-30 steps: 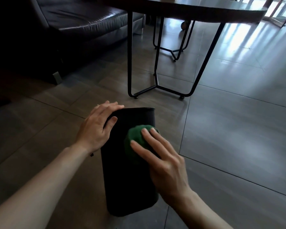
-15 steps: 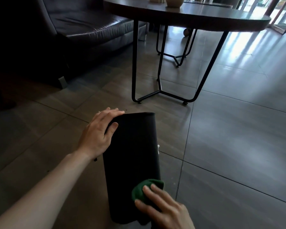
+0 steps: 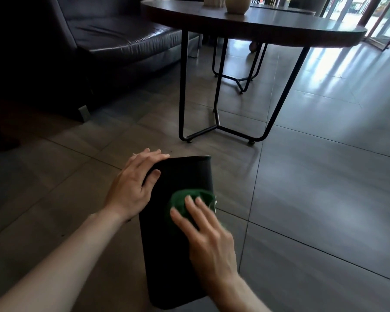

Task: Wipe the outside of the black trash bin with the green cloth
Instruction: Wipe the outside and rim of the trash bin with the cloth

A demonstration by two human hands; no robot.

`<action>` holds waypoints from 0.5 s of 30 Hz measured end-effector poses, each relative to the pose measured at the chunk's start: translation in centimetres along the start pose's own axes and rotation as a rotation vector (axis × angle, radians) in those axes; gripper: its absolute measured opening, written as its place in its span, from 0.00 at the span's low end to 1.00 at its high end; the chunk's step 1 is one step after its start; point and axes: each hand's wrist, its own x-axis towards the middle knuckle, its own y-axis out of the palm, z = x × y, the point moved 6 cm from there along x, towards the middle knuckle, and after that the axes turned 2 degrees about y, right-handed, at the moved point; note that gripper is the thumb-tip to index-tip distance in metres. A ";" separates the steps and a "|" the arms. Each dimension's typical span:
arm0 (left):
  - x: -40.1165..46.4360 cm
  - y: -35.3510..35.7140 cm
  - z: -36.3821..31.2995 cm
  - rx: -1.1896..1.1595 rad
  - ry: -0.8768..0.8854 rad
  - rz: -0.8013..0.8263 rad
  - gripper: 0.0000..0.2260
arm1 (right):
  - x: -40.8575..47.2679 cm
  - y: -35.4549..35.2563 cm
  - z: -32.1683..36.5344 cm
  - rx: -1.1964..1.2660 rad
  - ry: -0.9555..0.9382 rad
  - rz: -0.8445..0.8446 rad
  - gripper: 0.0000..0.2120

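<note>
- Left hand (image 3: pixel 134 186): forearm enters from the lower left, bare; palm lies on the upper left edge of the tall black plastic trash bin (image 3: pixel 178 244). Its fingers (image 3: pixel 152 155) curl over the bin's far rim, thumb pressed on the near face. Closed in a steadying grip on the bin.
- Right hand (image 3: pixel 208 242): forearm enters from the bottom right; hand is flat, back of the hand toward the camera, slightly motion-blurred. Its fingers (image 3: pixel 190 207) are spread and extended, pressing down on the bunched dark green cloth (image 3: pixel 190 198) rather than wrapped around it.
- Green cloth: pinned between the right fingertips and the bin's near face, in the upper right part of that face, close to the bin's right edge. Most of the cloth shows beyond the fingertips; a small pale tag or corner shows at its right side.
- Black trash bin: lies or leans on the grey tiled floor (image 3: pixel 324 199), its length running away from the camera, open rim at the far end. Whether it is fully on its side or tilted, cannot tell.
- Surroundings: round dark-topped bench on black metal legs (image 3: pixel 257 25) just beyond the bin, carrying a pale rounded vessel (image 3: pixel 235 4); dark leather sofa (image 3: pixel 113 34) at upper left, well apart from the bin.
</note>
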 end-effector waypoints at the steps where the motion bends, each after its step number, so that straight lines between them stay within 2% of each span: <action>1: 0.0 -0.1 0.2 -0.003 -0.004 0.001 0.18 | -1.9 0.2 0.5 0.012 -0.041 0.025 0.19; 4: -0.2 -0.5 0.6 0.007 -0.015 0.008 0.18 | -6.8 0.5 2.0 0.043 -0.155 0.124 0.13; 7: -0.2 -0.4 0.0 -0.009 -0.003 0.018 0.17 | -7.8 -0.5 2.7 0.036 -0.152 0.170 0.11; 12: -0.2 -0.1 -0.9 -0.009 0.018 0.011 0.18 | 0.2 -4.4 0.7 0.124 0.096 -0.112 0.19; 15: -0.2 0.0 -1.5 0.000 0.043 0.021 0.17 | 5.0 -4.7 -0.9 0.078 0.193 -0.166 0.23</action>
